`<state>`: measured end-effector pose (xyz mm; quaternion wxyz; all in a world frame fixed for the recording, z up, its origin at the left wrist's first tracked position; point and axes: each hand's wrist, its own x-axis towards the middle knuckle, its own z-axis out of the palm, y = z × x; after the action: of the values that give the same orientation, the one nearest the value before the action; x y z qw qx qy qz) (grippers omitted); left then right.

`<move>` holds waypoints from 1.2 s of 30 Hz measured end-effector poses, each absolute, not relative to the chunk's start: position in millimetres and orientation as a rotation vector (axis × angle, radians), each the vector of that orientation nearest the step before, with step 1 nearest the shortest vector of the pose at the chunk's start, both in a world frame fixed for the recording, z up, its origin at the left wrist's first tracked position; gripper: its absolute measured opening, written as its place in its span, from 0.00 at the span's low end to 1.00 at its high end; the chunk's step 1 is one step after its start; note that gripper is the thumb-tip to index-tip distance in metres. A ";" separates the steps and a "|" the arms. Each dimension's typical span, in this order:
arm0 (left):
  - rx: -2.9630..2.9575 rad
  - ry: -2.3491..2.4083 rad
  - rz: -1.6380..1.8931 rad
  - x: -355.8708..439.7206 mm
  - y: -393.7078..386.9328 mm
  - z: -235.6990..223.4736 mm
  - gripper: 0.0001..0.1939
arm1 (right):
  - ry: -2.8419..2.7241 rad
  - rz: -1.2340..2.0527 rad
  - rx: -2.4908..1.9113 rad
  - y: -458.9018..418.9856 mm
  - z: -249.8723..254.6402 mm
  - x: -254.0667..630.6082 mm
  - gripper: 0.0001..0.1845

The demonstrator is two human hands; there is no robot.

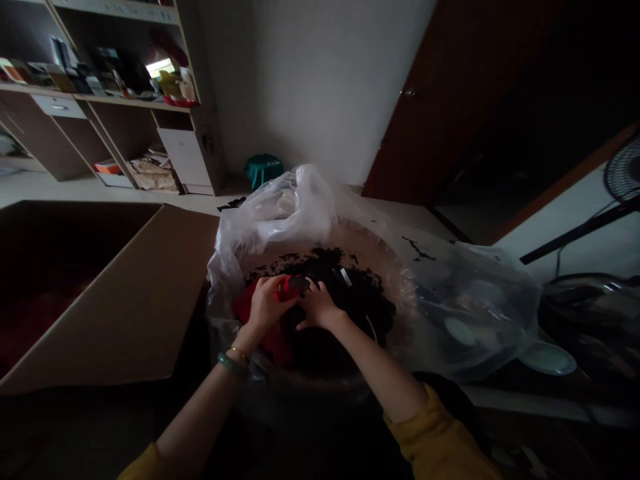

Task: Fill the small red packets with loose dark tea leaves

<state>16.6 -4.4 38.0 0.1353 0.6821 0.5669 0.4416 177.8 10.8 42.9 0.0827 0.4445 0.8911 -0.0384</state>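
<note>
My left hand (266, 305), with a bangle and a bracelet at its wrist, is closed around a small red pouch-like thing (289, 288). Dark material shows at the right end of that thing. Close beside it, my right hand (321, 305) has its fingers apart, its fingertips near the dark end. Both hands are over a wide round tub lined with clear plastic sheet (313, 200). Loose dark, flaky material (360, 303) covers much of the tub's bottom. Red cloth-like pieces (243, 303) lie in it under my left hand. A small white object (345, 277) rests on the dark material.
A large open cardboard box (125, 300) with red contents stands at the left. Clear plastic (480, 313) spreads over the floor at the right, near a fan (623, 170). Behind are a desk with shelves (183, 157), a green bag (263, 171) and a brown door (425, 120).
</note>
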 end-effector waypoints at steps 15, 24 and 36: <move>1.977 1.609 1.275 20.4 -2.5 43.2 0.23 | 2.618 -0.209 1.382 18.3 51.8 167.2 0.35; 1.951 1.620 1.257 21.7 0.3 46.3 0.24 | 2.979 -0.793 1.595 28.0 78.2 217.9 0.17; 1.998 1.678 1.106 45.7 2.5 56.3 0.25 | 3.029 -0.930 1.697 34.3 156.2 218.0 0.13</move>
<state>45.7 2.5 56.3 0.1532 0.6966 0.5853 0.3857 218.0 34.3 156.2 -0.2243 0.4601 0.8212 -0.2520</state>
